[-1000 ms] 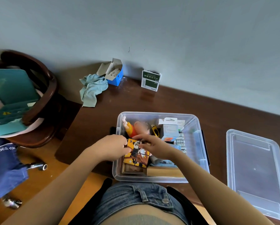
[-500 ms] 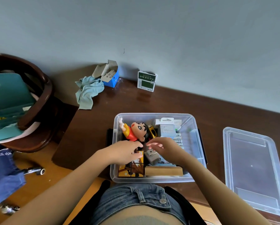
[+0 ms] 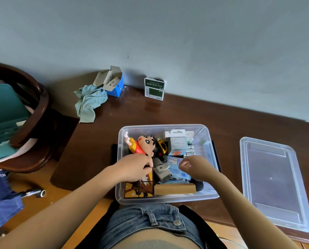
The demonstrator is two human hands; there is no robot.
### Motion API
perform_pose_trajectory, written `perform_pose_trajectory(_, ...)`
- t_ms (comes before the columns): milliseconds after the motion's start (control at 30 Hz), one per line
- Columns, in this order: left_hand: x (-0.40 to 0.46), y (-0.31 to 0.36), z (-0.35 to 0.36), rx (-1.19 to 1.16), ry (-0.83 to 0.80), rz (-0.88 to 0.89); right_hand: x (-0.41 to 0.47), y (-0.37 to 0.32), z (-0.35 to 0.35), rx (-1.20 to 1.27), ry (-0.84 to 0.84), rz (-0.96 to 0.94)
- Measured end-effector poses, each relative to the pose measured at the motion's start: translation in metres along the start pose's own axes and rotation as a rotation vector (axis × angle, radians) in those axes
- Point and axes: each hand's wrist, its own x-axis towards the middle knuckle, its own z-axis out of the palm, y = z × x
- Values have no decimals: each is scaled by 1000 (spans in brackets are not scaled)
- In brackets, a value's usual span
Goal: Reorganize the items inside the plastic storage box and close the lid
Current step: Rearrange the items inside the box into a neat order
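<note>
The fingertips of the left hand (image 3: 134, 168) are hidden where they are pressed onto the picture blocks (image 3: 139, 188) in the near left corner of the storage box (image 3: 165, 199); whether anything is gripped cannot be told. The right hand (image 3: 195, 168) is held loosely curled and empty above a blue packet (image 3: 177, 169). A cartoon figure (image 3: 143, 145), a grey pouch (image 3: 161, 170), a wooden block (image 3: 175, 188) and small cartons, partly unreadable, are packed in the box on the table (image 3: 168, 112); the lid (image 3: 274, 182) is laid to its right.

grey wall (image 3: 186, 42), dark wooden table (image 3: 168, 112), wooden chair (image 3: 40, 108)
</note>
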Motion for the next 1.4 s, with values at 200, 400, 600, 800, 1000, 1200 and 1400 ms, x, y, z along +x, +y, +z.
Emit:
perform_pose_trajectory(200,6,-6,-15,185,620,-72,15,-15,17,162,-124,10)
perform_pose_trajectory(400,19,-6,-26,568,270,-319,23,-19,33,180,-145,36)
perform_pose_trajectory(600,29,-6,-37,588,115,-348,29,-22,45,236,-95,111)
perform_pose_trajectory(800,39,5,-46,719,-96,-364,28,-19,43,263,-119,107)
perform_pose_trajectory(1000,25,0,-45,537,17,-353,18,-10,30,262,-126,41)
perform_pose_trajectory(1200,-2,-9,-53,235,115,-206,2,-20,11,546,-92,-21)
perform_pose_trajectory(1400,-17,-6,-43,-296,43,66,-10,-36,-2,1191,-296,-66)
